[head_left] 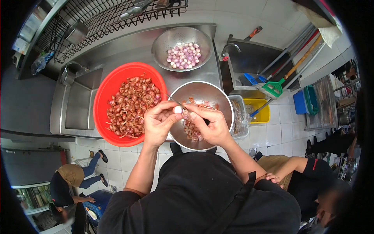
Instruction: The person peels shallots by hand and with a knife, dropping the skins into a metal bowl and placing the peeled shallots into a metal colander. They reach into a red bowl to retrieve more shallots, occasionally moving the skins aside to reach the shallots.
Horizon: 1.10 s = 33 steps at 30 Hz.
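Over the left part of a steel bowl (230,102) with peels in it, my two hands are close together. My left hand (157,121) pinches a pale peeled shallot (178,109) between thumb and fingers. My right hand (210,124) is closed around a small knife (174,100), whose blade points up and left, and a bit of brownish skin (186,114) shows at its fingertips. Left of the bowl, a red basin (102,128) holds many unpeeled shallots (130,105). Behind, a steel colander (160,46) holds peeled shallots (184,55).
A steel sink (80,105) is at the left, another (249,62) at the back right. A wire rack (97,19) hangs above the counter. A clear plastic bag (240,128) and yellow bin (261,113) stand right of the bowl. One person (307,175) stands close right, another (68,179) lower left.
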Each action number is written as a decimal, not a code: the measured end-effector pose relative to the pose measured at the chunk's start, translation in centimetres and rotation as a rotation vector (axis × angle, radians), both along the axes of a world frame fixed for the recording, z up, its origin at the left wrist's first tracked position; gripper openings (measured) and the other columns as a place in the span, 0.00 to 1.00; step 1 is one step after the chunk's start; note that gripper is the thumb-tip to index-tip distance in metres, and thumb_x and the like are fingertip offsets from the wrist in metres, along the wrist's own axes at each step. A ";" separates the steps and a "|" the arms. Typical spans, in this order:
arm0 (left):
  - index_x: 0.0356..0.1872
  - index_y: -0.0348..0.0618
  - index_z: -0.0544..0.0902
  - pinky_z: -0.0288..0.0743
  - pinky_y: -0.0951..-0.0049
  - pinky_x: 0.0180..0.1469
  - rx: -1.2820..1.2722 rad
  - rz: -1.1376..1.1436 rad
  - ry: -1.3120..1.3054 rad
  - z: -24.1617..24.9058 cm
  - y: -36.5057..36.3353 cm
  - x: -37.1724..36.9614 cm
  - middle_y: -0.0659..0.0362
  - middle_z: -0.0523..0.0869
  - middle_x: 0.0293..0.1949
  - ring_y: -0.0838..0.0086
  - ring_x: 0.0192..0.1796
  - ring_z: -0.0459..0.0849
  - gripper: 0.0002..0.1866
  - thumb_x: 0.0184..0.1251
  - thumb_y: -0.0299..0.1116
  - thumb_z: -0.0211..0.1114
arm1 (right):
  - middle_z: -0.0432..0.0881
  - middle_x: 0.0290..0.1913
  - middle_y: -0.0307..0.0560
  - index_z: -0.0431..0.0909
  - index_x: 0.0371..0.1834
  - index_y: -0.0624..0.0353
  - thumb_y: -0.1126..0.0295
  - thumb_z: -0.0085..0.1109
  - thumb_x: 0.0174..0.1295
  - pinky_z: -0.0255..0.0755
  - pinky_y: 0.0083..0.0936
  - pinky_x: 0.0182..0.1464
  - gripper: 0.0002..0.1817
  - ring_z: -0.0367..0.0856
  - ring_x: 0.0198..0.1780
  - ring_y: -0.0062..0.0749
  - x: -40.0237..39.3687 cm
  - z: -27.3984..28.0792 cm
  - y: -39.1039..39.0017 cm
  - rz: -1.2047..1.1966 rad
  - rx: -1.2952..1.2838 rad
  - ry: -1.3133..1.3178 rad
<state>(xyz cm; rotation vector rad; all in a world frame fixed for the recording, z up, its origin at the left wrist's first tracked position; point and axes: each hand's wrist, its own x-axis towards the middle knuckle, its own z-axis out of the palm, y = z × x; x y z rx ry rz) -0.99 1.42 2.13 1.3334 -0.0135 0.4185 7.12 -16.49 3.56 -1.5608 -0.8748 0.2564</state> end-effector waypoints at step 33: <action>0.55 0.31 0.79 0.80 0.72 0.55 -0.308 0.012 -0.018 -0.7 -2.0 -0.1 0.51 0.86 0.50 0.71 0.51 0.85 0.15 0.68 0.18 0.64 | 0.85 0.54 0.47 0.76 0.65 0.66 0.75 0.55 0.71 0.72 0.21 0.58 0.20 0.80 0.54 0.22 -2.0 0.3 0.2 0.038 0.180 0.272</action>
